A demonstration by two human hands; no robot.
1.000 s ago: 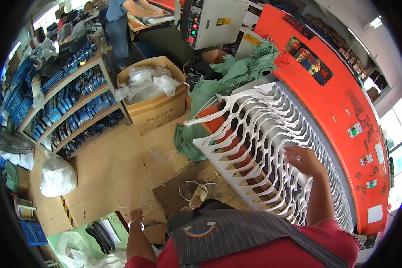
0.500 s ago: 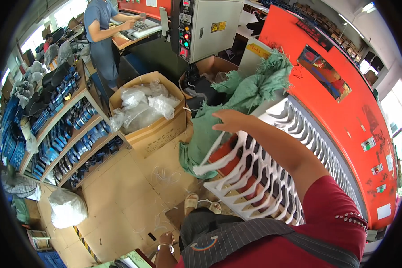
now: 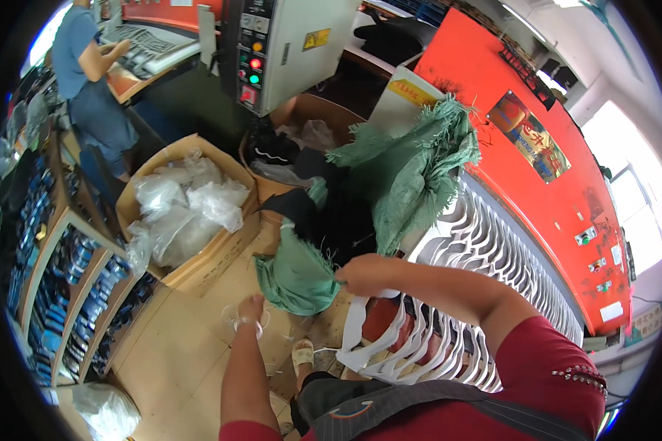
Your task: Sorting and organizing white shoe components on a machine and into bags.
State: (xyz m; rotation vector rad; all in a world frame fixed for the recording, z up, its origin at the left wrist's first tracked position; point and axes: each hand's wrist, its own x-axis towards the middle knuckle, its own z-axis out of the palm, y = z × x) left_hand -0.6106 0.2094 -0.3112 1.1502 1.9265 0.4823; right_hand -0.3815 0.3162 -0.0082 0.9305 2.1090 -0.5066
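A green woven sack with frayed edges gapes wide, and dark black material shows inside its mouth. My right hand is closed on the sack's near edge, the thumb and fingers pinching the fabric. Just left of the sack, over the floor, hangs my left hand, with a pale bracelet at its wrist. It looks apart from the sack, and its fingers are too hidden to read. Beside my right forearm stands a rack of white curved pieces.
A cardboard box of clear plastic bags stands left of the sack, with another box behind. Shelves of blue-edged parts line the left. A red machine borders the right; a grey control cabinet and a co-worker are at the back.
My right hand has come down onto the sack's edge and closed there. My left hand has risen from low down toward the sack. The sack's mouth has spread, showing its black contents; the view has shifted.
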